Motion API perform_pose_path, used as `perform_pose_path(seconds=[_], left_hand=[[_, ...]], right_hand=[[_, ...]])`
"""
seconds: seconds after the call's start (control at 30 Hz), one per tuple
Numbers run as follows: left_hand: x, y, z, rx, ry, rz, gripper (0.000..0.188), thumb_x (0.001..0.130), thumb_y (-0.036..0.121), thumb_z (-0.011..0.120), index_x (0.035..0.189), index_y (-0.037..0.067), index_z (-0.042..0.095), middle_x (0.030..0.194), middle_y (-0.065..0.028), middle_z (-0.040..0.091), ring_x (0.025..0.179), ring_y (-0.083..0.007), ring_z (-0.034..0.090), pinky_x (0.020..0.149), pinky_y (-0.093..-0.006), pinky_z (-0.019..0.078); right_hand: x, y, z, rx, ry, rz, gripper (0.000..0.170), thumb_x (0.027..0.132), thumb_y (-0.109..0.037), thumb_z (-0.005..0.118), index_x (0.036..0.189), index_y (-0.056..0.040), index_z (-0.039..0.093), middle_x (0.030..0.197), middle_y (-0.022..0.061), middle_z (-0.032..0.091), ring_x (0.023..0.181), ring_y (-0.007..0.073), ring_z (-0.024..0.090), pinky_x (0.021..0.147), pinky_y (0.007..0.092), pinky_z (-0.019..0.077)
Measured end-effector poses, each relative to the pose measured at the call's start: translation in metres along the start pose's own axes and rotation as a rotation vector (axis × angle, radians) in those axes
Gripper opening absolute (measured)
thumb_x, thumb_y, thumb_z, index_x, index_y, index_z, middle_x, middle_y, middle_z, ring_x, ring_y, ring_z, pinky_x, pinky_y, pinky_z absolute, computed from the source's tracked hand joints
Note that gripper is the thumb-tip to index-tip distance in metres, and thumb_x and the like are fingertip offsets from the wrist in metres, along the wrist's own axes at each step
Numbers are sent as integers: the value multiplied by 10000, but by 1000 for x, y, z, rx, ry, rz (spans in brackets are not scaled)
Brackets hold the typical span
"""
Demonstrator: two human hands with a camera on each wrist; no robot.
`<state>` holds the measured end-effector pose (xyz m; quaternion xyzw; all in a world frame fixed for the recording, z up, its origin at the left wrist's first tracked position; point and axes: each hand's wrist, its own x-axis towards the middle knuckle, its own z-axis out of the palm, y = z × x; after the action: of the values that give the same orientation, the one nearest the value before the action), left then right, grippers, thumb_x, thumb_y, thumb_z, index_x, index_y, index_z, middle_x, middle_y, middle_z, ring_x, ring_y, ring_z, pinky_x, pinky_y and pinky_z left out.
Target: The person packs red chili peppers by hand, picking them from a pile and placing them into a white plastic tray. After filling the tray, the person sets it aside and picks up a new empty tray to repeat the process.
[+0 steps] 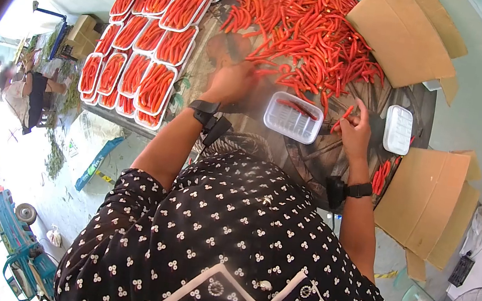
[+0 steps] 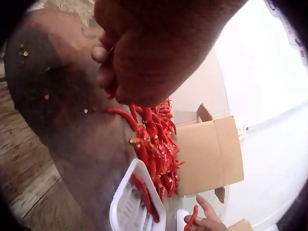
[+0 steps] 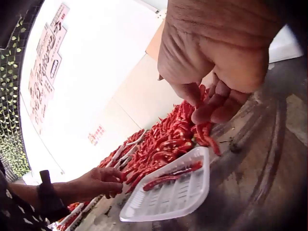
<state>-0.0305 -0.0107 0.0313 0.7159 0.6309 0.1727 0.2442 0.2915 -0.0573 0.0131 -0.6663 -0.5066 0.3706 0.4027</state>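
The white tray (image 1: 292, 125) with ribbing holds red chillies (image 1: 298, 107), and beyond it spreads a heap (image 1: 310, 32) of the same bright red, flecked with yellowish stem ends. To the tray's left, packed trays (image 1: 175, 29) repeat white rims round red stripes, while to its right come a plain white spare tray (image 1: 398, 130) and tan cardboard boxes (image 1: 403, 41). Under the tray the bench (image 1: 309, 158) is mottled brown and grey-black with dark curving streaks, and nearer than the tray a black shirt (image 1: 231, 212) carries scattered white three-lobed clusters and cream trim (image 1: 184, 291)
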Motion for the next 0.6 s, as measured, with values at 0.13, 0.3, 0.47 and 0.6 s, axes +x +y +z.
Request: perform_pose_path(seconds=[0.13,0.3,0.47,0.6], left_hand=[[0,-4,6,3,20,82,280,828,217,588,1059,60,590,949,-200,651,888,-403,618,762,-470,485],[-11,20,-4,-14,16,127,260,820,203,590,1041,67,582,893,-193,656,859,-401,621,739,-471,489],[-11,20,-4,63,20,193,394,841,372,581,1162,146,611,944,-169,664,938,-340,626,806,-434,500],[5,16,26,10,68,430,349,802,332,619,1098,148,639,857,-146,660,926,-303,620,794,-414,502]], right_hand=[[-6,-14,13,251,-185,60,251,855,-10,565,1105,14,576,817,71,650,663,123,642,585,240,512],[-5,4,30,189,-289,-76,211,860,-34,588,1062,28,579,847,76,661,701,123,657,625,232,521],[-21,-25,37,82,-286,-2,217,852,-28,596,1059,36,585,818,79,675,695,121,666,627,238,523],[-20,-16,42,71,-270,21,228,857,-31,596,1072,45,575,799,94,677,677,127,666,614,242,531]])
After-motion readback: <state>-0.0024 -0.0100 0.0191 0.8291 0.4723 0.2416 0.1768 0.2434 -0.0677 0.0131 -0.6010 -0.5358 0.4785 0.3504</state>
